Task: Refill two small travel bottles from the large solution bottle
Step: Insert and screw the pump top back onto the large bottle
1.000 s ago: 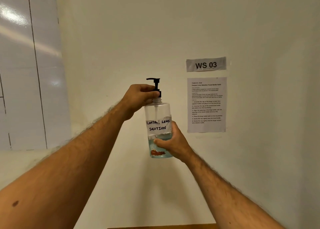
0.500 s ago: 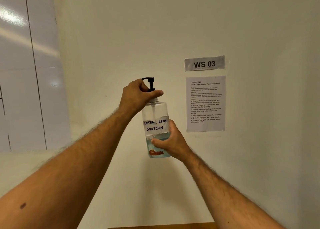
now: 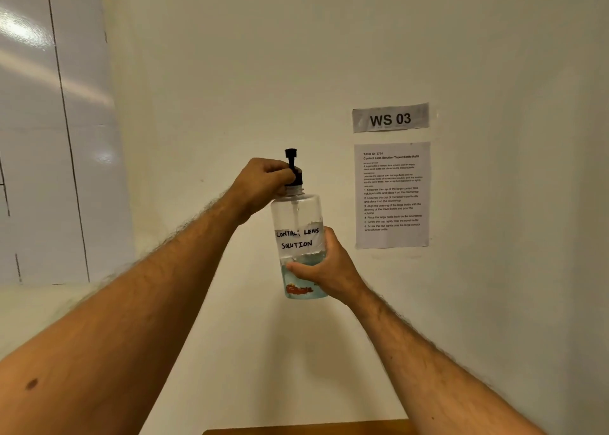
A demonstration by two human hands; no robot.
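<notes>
Clear solution bottle (image 3: 298,223) a third full of bluish liquid, right hand (image 3: 324,270) fingers wrapped round its base, left hand (image 3: 263,184) fingers gripping black pump cap (image 3: 293,167), instruction sheet (image 3: 392,194) on wall right of bottle

Warm, even light; glare streaks the whiteboard (image 3: 49,72); edges bow slightly.

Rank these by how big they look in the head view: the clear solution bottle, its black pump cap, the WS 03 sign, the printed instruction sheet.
1. White printed instruction sheet
2. Clear plastic solution bottle, nearer the camera, so unsure against the sheet
3. Grey WS 03 sign
4. Black pump cap, partly hidden by fingers
</notes>
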